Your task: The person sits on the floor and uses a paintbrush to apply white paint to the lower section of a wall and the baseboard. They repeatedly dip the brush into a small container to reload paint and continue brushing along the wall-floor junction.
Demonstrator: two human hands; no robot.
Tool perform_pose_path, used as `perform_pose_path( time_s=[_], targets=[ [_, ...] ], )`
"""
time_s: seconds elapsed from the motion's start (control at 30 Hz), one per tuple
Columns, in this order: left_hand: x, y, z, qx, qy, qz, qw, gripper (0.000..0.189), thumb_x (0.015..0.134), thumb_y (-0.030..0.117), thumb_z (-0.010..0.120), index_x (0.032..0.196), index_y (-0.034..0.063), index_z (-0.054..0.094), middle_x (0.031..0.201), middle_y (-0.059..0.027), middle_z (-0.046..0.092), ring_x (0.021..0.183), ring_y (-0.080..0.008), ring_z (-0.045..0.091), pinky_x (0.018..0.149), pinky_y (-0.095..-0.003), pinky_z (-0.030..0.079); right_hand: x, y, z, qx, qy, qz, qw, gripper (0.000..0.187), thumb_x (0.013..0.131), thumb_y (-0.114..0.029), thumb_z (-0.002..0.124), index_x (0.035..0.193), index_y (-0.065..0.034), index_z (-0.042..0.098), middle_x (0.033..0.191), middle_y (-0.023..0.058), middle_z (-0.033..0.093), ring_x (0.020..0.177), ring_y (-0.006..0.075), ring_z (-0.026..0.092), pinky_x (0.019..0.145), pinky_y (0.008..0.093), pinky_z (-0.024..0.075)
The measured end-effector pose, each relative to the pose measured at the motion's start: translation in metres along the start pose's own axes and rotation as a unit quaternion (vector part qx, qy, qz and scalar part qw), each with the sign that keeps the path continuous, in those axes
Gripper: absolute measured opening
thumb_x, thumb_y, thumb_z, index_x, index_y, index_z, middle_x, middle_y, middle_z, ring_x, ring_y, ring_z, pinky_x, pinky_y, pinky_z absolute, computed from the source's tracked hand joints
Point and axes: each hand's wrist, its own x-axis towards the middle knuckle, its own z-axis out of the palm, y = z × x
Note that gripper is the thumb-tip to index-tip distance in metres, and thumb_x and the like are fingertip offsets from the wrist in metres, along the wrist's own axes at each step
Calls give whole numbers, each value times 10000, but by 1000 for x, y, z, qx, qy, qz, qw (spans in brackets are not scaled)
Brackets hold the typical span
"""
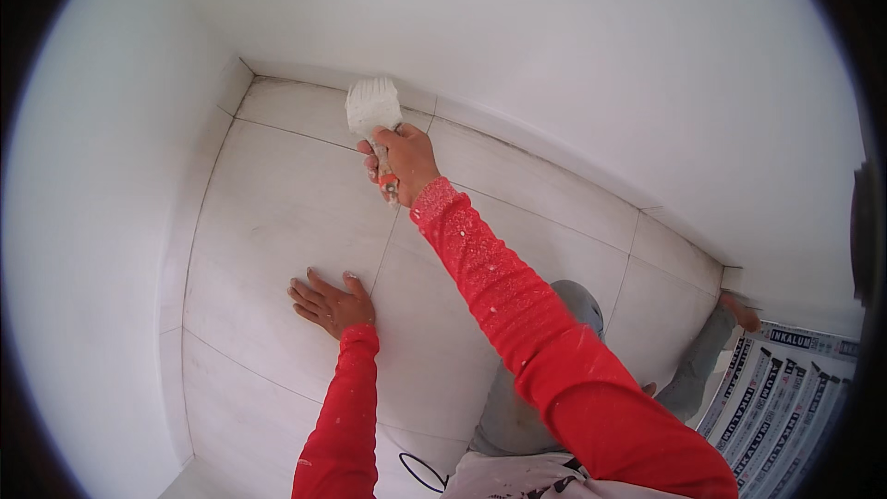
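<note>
My right hand (pixel 409 159) grips the handle of a flat paintbrush (pixel 374 107), its bristles coated in white paint. The brush head points away from me, in front of the tile skirting (pixel 416 95) along the far wall; whether it touches there I cannot tell. An orange band and a hole show near the handle's end. My left hand (pixel 336 305) rests palm down on the pale floor tiles (pixel 291 208), fingers spread, holding nothing. Spots of white paint mark both red sleeves and some fingertips.
White walls (pixel 554 69) meet at a corner (pixel 251 73) ahead on the left. At lower right lies a frame or panel wrapped in printed protective film (pixel 783 402), beside a bare foot (pixel 743 312). A thin black cord loop (pixel 419 471) lies near my body.
</note>
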Motion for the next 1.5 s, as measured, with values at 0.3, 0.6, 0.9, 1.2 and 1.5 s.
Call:
perform_pose_path(
  time_s=[0.3,0.6,0.9,1.2,1.5],
  targets=[
    [-3,-1,0,-10,-2,-5,1000,657,950,358,509,1464,34,261,1557,-234,162,1475,-368,81,1194,-514,81,-91,-34,-182,43,146,-68,986,297,931,-290,604,1112,-57,571,825,55,636,545,97,546,363,227,415],
    [-3,-6,5,5,-5,-11,1000,653,956,364,499,1467,36,261,1562,-236,157,1478,-369,66,1195,-508,66,-151,-32,-245,228,371,-177,883,273,969,-282,512,1152,-81,543,835,32,641,524,150,524,405,328,423],
    [-1,-13,3,26,-11,-17,999,672,940,390,501,1454,19,278,1544,-249,169,1472,-383,78,1191,-523,100,-28,6,-6,198,203,-56,957,197,945,-175,545,1121,-91,516,892,71,652,611,153,570,451,325,442],
    [-1,-5,7,38,19,10,999,645,946,380,494,1442,25,285,1538,-254,187,1470,-384,96,1187,-523,126,-47,-20,-71,52,116,-41,991,225,921,-172,566,1100,-38,540,863,91,657,587,119,555,441,278,455],
    [-1,5,1,-2,-13,-6,1000,626,964,360,497,1456,42,275,1562,-232,172,1479,-363,78,1199,-493,84,-178,-35,-300,275,396,-245,841,227,963,-247,501,1146,-112,515,955,28,644,637,117,558,479,267,452]
  ],
)
